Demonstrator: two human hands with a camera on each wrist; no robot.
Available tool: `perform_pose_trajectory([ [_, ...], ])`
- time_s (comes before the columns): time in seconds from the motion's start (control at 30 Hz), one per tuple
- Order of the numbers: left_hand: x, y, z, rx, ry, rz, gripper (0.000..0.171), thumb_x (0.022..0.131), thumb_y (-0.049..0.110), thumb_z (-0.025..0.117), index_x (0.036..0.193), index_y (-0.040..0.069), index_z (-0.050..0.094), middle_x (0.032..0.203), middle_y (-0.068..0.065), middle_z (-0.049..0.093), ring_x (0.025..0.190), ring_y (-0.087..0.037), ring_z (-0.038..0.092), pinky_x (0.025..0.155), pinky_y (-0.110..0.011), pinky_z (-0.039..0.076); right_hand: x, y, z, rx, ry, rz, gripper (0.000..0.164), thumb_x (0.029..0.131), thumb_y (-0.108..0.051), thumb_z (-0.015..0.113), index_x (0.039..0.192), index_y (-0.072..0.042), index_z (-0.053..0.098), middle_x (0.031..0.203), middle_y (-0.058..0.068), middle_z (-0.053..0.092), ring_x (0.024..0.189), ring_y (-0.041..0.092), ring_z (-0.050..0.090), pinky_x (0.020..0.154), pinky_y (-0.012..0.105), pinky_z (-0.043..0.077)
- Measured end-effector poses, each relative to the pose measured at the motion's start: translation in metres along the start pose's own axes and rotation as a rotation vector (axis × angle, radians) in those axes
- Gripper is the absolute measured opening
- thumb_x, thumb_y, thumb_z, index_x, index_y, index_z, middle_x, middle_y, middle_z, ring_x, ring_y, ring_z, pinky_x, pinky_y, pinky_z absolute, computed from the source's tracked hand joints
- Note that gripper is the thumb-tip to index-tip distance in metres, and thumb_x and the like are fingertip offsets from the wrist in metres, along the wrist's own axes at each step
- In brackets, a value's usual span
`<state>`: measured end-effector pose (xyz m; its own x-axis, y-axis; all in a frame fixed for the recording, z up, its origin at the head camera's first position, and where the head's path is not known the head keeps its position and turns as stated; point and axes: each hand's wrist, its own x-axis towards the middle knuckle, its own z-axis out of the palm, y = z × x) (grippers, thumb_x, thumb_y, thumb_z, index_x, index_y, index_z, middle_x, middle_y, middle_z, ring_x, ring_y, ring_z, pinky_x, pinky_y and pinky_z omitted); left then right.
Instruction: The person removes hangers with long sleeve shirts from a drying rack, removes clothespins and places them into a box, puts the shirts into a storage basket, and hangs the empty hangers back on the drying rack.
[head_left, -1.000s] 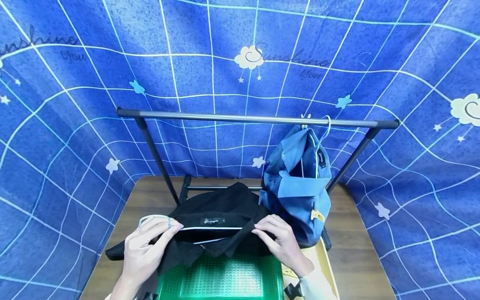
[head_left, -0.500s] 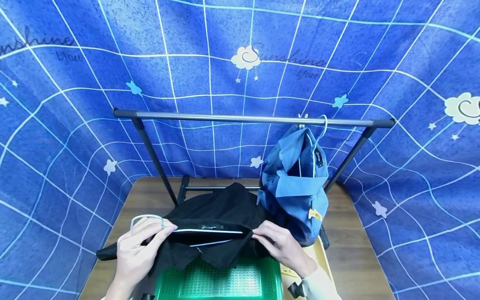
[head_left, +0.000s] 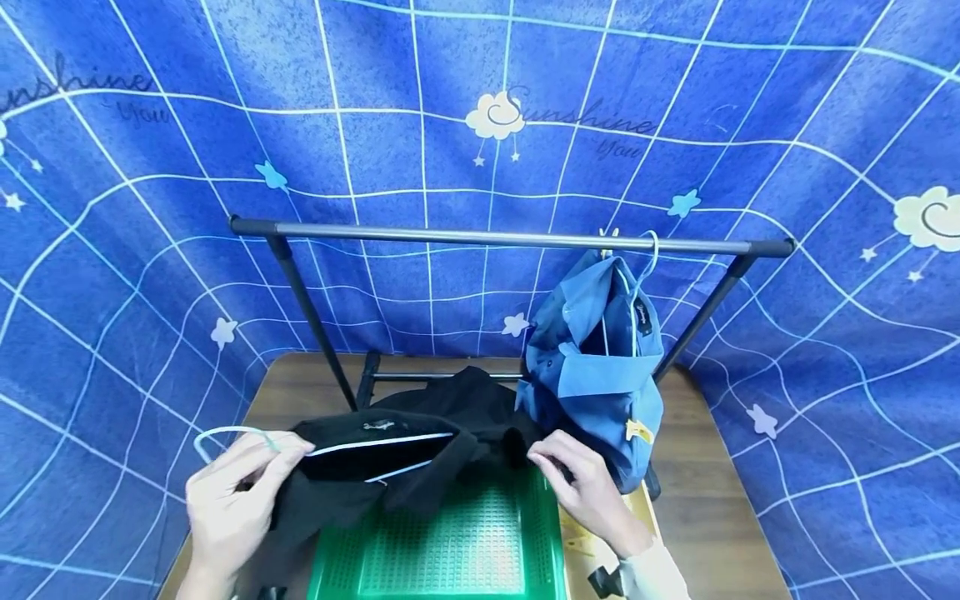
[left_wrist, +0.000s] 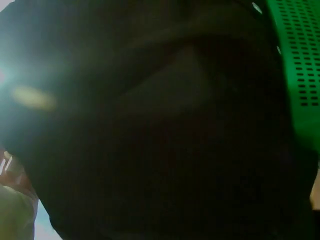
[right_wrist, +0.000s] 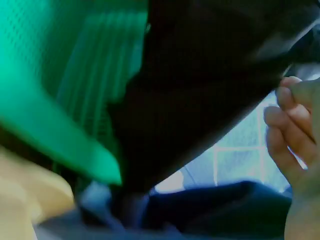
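Note:
A black shirt (head_left: 465, 392) with a neck label lies gathered over the front of the table. My left hand (head_left: 236, 492) grips a pale blue clothes hanger (head_left: 225, 431) together with the shirt's edge; the hook sticks out above the fingers. Two pale lengths of the hanger show inside the open neck. On the other side my right hand (head_left: 581, 483) pinches the shirt's edge with thumb and curled fingers (right_wrist: 280, 117). Dark cloth (left_wrist: 150, 150) fills most of the left wrist view, hiding the left fingers there.
A green basket (head_left: 551, 533) stands under the shirt. Beside it is a pale yellow tray (head_left: 648, 517) with yellow clips. A blue shirt (head_left: 603, 375) hangs by hanger and clips from the metal rail (head_left: 450, 236). A patterned blue curtain surrounds the wooden table (head_left: 720, 500).
My left hand has moved left and slightly down with the hanger, drawing the shirt's neck that way. My right hand has shifted slightly right, away from the collar.

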<state>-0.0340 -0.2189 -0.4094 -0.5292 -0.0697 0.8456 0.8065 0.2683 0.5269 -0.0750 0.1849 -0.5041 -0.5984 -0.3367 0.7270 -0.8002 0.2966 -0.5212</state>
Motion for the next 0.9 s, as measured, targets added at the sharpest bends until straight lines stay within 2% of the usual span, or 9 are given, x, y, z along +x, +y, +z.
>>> perform_pose_trajectory([
  [0.1,0.000,-0.002,0.004,0.002,-0.023,0.017,0.012,0.089,-0.018,0.074,0.088,-0.007,0.080,0.087,-0.015,0.077,0.087,-0.012,0.068,0.075,-0.014,0.047,0.005,-0.004,0.006,0.043,0.051,0.041,0.031,0.095,0.008,0.074,0.122,-0.006,0.072,0.113,0.006,0.068,0.092,0.016,0.063,0.081,0.025,0.051],
  [0.23,0.000,-0.001,0.009,0.014,-0.021,0.013,0.011,0.089,-0.016,0.076,0.088,-0.005,0.080,0.087,-0.012,0.077,0.083,-0.009,0.063,0.072,-0.012,0.044,0.012,-0.006,0.015,0.067,0.045,0.037,0.034,0.099,-0.002,0.074,0.133,-0.008,0.069,0.121,0.008,0.066,0.091,0.017,0.059,0.076,0.026,0.049],
  [0.37,0.001,0.000,0.008,0.058,-0.046,-0.026,0.014,0.088,-0.017,0.076,0.090,-0.003,0.081,0.088,-0.011,0.077,0.088,-0.008,0.067,0.075,-0.012,0.046,0.016,-0.004,0.019,0.062,0.042,-0.041,0.020,0.101,-0.002,0.073,0.119,-0.010,0.076,0.106,0.003,0.072,0.090,0.015,0.065,0.080,0.026,0.053],
  [0.5,0.001,0.002,0.005,0.107,-0.070,-0.070,0.018,0.087,-0.019,0.075,0.091,-0.003,0.081,0.090,-0.010,0.078,0.088,-0.006,0.067,0.071,-0.011,0.045,0.016,-0.002,0.018,0.087,0.086,-0.060,0.020,0.099,0.006,0.070,0.108,-0.010,0.078,0.093,0.003,0.073,0.086,0.015,0.067,0.081,0.026,0.054],
  [0.63,0.000,0.002,0.004,0.087,-0.063,-0.072,0.019,0.087,-0.020,0.075,0.089,-0.003,0.080,0.088,-0.010,0.077,0.084,-0.006,0.065,0.063,-0.012,0.038,0.015,0.000,0.016,0.133,0.118,0.028,0.028,0.096,0.011,0.069,0.101,-0.014,0.078,0.087,0.004,0.072,0.082,0.014,0.064,0.077,0.025,0.052],
  [0.77,0.001,0.000,0.005,-0.010,-0.060,-0.014,0.017,0.087,-0.021,0.074,0.086,-0.005,0.079,0.085,-0.012,0.076,0.084,-0.010,0.067,0.060,-0.013,0.035,0.011,0.004,0.014,0.206,0.113,0.186,0.030,0.098,0.011,0.067,0.096,-0.017,0.076,0.085,0.001,0.069,0.079,0.014,0.062,0.076,0.025,0.051],
  [0.9,0.004,-0.004,0.006,-0.103,-0.071,0.073,0.010,0.087,-0.018,0.077,0.084,-0.008,0.078,0.085,-0.015,0.076,0.085,-0.017,0.071,0.070,-0.014,0.047,0.005,0.009,0.010,0.278,0.086,0.379,0.025,0.103,0.003,0.066,0.092,-0.017,0.076,0.082,0.000,0.063,0.078,0.012,0.058,0.074,0.025,0.048],
])
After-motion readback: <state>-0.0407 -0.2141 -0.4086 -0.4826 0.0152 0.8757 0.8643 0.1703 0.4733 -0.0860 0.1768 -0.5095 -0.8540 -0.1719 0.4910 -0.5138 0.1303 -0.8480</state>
